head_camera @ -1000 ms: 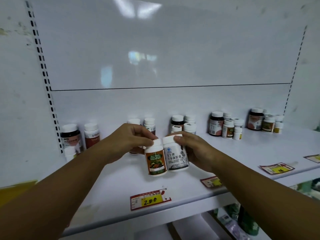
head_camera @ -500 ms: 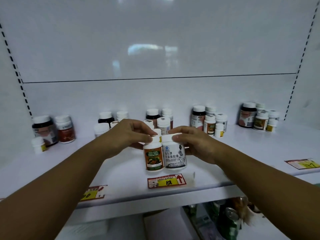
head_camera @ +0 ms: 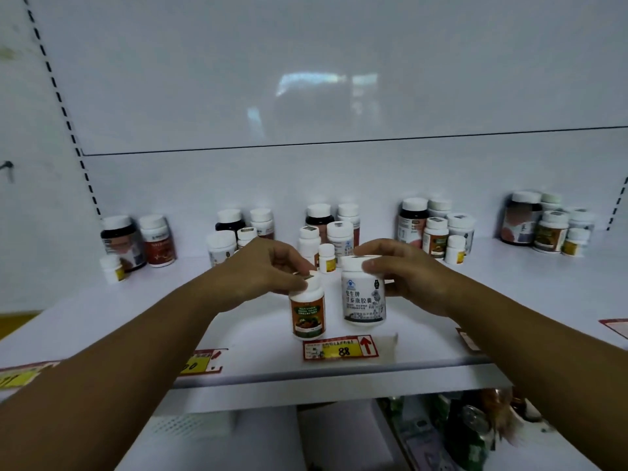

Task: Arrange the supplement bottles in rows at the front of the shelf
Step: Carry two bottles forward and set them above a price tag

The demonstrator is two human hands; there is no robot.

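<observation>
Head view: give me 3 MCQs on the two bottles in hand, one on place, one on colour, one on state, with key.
1. Where is the price tag marked 88?
A. On the back wall
B. At the shelf's front edge, just in front of the two held bottles
C. Under the far right cluster

2. What colour is the label of the bottle under the left hand?
A. Orange
B. Blue
C. Black

3. How is the white bottle in the right hand?
A. Lying on its side
B. Uncapped
C. Upright, gripped near the cap

Key: B, the tag lies right before them; A, the orange-label bottle shows it; C, cap up, fingers at its top.
</observation>
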